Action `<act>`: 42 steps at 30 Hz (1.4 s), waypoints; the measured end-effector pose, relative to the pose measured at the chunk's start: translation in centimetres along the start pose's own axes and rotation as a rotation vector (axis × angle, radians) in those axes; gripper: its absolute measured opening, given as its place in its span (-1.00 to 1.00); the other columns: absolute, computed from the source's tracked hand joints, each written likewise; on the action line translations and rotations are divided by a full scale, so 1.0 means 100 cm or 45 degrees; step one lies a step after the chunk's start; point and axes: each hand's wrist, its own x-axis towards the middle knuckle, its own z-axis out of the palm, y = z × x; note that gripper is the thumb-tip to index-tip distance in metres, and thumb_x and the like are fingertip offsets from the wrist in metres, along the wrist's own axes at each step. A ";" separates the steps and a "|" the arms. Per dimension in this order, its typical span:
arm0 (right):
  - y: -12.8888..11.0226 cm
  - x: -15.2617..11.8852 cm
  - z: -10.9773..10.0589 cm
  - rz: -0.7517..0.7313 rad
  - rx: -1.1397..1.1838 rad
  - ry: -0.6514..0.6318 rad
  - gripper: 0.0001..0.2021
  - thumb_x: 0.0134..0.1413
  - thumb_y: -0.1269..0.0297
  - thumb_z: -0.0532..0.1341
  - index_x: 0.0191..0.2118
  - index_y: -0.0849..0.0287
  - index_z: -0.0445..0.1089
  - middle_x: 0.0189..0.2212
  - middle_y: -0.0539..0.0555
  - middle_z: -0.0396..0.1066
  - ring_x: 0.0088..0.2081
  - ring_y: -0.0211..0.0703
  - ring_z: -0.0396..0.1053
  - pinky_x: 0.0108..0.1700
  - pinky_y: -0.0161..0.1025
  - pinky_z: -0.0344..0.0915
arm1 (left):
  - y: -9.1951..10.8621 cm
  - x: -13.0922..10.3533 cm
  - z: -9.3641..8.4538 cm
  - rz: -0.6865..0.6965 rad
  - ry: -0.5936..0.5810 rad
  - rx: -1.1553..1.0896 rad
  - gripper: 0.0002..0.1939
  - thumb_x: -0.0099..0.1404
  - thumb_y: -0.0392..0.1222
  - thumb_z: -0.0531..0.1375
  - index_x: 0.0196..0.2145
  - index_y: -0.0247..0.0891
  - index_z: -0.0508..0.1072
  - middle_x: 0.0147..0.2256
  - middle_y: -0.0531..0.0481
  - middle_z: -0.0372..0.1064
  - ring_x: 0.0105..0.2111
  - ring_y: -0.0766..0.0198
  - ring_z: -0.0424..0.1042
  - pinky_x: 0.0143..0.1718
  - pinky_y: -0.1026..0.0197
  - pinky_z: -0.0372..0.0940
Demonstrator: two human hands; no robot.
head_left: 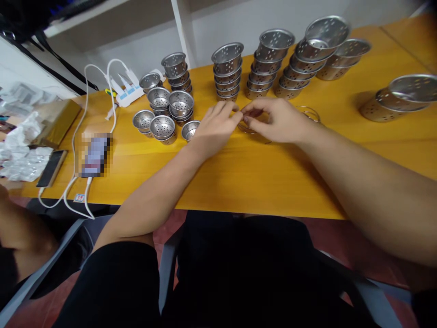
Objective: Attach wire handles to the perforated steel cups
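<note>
Over the middle of the wooden table (pixel 232 182), my two hands meet with their fingertips almost touching. My left hand (pixel 218 124) is curled palm down, with its fingers drawn together. Thumb and index finger of my right hand (pixel 275 119) come together in a pinch. Whatever is between the fingers is too small and blurred to name. Thin wire rings (pixel 251 130) show beneath my right hand, and another wire ring (pixel 310 113) lies behind its wrist. A small perforated metal cup (pixel 190 130) sits beside my left hand, partly hidden by it.
Stacked perforated metal cups (pixel 227 68) line the back, with taller stacks (pixel 292 75) to their right. More cups (pixel 403 98) lie nested at far right, and smaller cups (pixel 163 127) stand at left. A power strip (pixel 129 93), cables and a phone (pixel 95 155) lie further left, near another person's arm (pixel 23 232).
</note>
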 end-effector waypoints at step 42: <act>0.005 -0.001 -0.002 -0.054 -0.138 -0.025 -0.77 0.49 0.21 0.34 0.02 0.09 0.78 -0.08 0.22 0.78 -0.08 0.23 0.72 0.11 0.21 0.70 | -0.045 0.007 0.003 -0.327 -0.299 -0.265 0.00 0.59 0.22 0.30 0.68 -0.53 0.21 0.74 -0.54 -0.06 0.80 -0.32 -0.04 0.86 -0.17 -0.07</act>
